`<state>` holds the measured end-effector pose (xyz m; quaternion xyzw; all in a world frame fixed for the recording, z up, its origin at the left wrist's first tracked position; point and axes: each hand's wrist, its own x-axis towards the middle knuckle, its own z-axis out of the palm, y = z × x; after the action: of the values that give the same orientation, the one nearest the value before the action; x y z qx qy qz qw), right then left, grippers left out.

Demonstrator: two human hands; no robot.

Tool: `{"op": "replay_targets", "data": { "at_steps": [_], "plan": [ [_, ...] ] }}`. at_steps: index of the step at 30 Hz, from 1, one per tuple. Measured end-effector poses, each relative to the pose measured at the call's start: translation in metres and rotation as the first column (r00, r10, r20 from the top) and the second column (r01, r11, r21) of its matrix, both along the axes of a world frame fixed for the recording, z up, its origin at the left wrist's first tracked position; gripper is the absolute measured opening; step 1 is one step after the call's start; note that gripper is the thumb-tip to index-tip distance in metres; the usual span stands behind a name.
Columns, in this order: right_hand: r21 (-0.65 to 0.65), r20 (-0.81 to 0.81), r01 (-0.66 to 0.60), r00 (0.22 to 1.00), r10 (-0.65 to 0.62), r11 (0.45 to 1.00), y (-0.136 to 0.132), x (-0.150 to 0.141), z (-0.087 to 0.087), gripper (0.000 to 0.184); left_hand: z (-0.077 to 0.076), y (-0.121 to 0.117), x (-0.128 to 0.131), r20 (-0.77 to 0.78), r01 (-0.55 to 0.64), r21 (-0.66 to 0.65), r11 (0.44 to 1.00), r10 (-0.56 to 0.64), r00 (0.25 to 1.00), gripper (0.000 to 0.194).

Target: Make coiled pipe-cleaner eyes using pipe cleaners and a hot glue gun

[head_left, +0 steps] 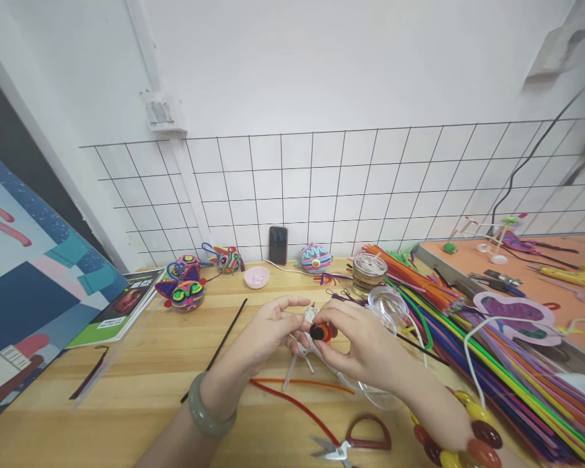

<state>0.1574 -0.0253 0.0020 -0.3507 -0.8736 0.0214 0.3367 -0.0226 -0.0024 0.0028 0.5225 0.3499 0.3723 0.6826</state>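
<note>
My left hand (268,331) and my right hand (361,341) meet over the middle of a wooden table (141,377). Between their fingertips sits a small coiled pipe-cleaner piece (320,332), black, red and orange. My right hand pinches it with thumb and fingers. My left hand's thumb and forefinger close on its left side, the other fingers curled. A green bangle is on my left wrist, a beaded bracelet on my right. White tweezers (299,361) lie just below the hands.
A big fan of coloured pipe cleaners (492,338) covers the right side. Scissors (355,445), red and orange pipe cleaners (292,400) and a black one (224,341) lie near. Finished pipe-cleaner figures (185,289), a pink dish (256,277), a phone (278,245) and a jar (369,273) line the back.
</note>
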Motion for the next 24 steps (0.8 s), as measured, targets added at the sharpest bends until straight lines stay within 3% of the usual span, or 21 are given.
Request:
{"op": "replay_targets", "data": {
  "at_steps": [24],
  "plan": [
    [-0.082,0.044,0.009,0.999,-0.006,0.997,0.0012,0.0005,-0.0016,0.014,0.0028,-0.0013,0.0024,-0.146,0.013,0.05,0.999,-0.006,0.989,0.048]
  ]
}}
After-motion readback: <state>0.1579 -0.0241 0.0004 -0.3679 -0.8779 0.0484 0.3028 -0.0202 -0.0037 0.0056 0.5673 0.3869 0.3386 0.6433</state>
